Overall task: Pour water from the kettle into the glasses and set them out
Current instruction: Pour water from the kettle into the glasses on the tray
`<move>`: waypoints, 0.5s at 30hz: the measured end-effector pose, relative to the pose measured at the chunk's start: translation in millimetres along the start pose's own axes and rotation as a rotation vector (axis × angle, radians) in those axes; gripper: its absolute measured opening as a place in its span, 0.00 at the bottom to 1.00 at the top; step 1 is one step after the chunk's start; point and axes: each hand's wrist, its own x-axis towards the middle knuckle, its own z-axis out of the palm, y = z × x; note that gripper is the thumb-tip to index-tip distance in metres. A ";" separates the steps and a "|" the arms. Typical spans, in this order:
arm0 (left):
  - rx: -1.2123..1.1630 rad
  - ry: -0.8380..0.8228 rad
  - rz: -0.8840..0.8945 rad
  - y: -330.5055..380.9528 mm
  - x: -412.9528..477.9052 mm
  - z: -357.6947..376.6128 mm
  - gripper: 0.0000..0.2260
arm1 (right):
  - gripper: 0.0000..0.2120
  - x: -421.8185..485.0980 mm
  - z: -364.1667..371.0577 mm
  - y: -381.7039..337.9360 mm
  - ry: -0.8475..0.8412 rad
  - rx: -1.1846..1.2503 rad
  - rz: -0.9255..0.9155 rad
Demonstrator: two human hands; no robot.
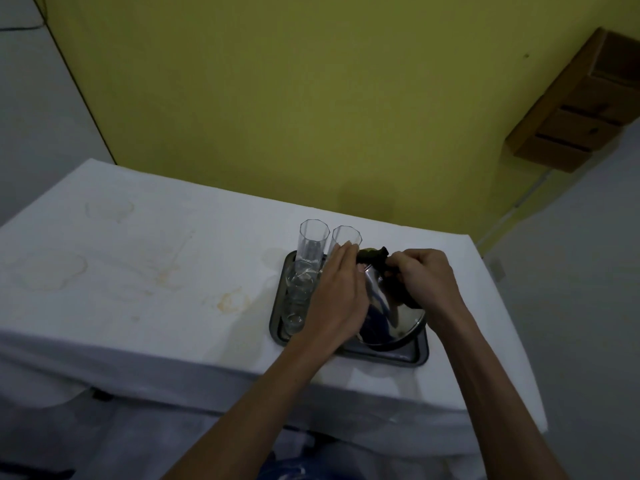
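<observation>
Forearms enter from the bottom edge and converge over a dark tray (414, 355) set near the right front corner of the cloth-covered table (138, 271). Tray presumably serves to catch drips and keep the set together. Kettle (391, 313), polished steel, sits on the right half of the tray; its black handle (375, 254) rises at the far side. Right hand (424, 277) is curled closed over the handle from above, knuckles up, a grip suited to lifting or tilting. Left hand (337, 296) lies with fingers extended and together, palm against the kettle's left shoulder, fingertips reaching toward the handle and close beside the right glass (344, 239); whether it touches that glass cannot be told. It grips nothing: likely steadying the body or lid ahead of a lift. Left glass (311, 244) stands upright just beside the other, both on the tray's far left part. More clear glassware (294, 306) lies nearer on the tray; count unclear. Both upright glasses look empty; pouring not yet begun, by my reading.
</observation>
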 end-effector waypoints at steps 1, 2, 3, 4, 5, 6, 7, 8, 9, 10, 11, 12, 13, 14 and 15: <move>-0.006 -0.005 -0.007 -1.6 -0.4 -0.8 0.22 | 0.12 -0.9 1.4 -1.4 0.002 -0.020 -0.005; -0.014 -0.010 -0.012 -2.8 -0.2 -1.1 0.22 | 0.11 -1.5 2.3 -2.6 0.004 -0.036 -0.008; -0.023 -0.012 -0.015 -4.1 0.3 -1.3 0.22 | 0.12 -1.6 3.1 -3.4 0.003 -0.048 -0.006; -0.030 -0.014 -0.018 -4.9 0.5 -1.6 0.22 | 0.12 -2.1 3.3 -3.6 0.001 -0.058 -0.003; -0.034 -0.013 -0.019 -5.9 0.8 -1.7 0.21 | 0.12 -2.1 3.8 -3.8 0.000 -0.067 0.003; -0.035 -0.011 -0.020 -6.8 0.7 -1.9 0.21 | 0.12 -2.0 4.1 -3.6 -0.004 -0.074 0.010; -0.036 -0.009 -0.021 -7.9 0.6 -2.1 0.21 | 0.12 -1.9 4.4 -3.5 -0.007 -0.079 0.014; -0.037 -0.009 -0.022 -8.9 -0.2 -2.2 0.21 | 0.12 -2.2 4.4 -3.1 -0.011 -0.082 0.015; -0.038 -0.010 -0.020 -9.9 -0.4 -2.0 0.21 | 0.12 -2.2 4.6 -3.2 -0.015 -0.085 0.012; -0.040 -0.010 -0.019 -10.8 -0.8 -1.8 0.21 | 0.12 -2.1 4.7 -3.0 -0.020 -0.091 0.008; -0.041 -0.008 -0.022 -11.3 -1.0 -1.1 0.21 | 0.11 -1.9 4.7 -2.7 -0.026 -0.095 0.008; -0.042 -0.006 -0.025 -11.4 -0.5 -1.1 0.21 | 0.11 -1.2 4.8 -2.8 -0.030 -0.096 0.009; -0.043 0.000 -0.030 -11.2 -0.4 -0.6 0.21 | 0.11 -0.6 4.5 -2.9 -0.037 -0.097 0.008; -0.044 0.006 -0.032 -10.2 -0.5 -0.5 0.21 | 0.11 0.4 3.8 -3.2 -0.043 -0.100 0.005; -0.047 0.013 -0.030 -9.1 -0.6 -0.4 0.21 | 0.11 1.7 3.3 -3.7 -0.049 -0.104 0.002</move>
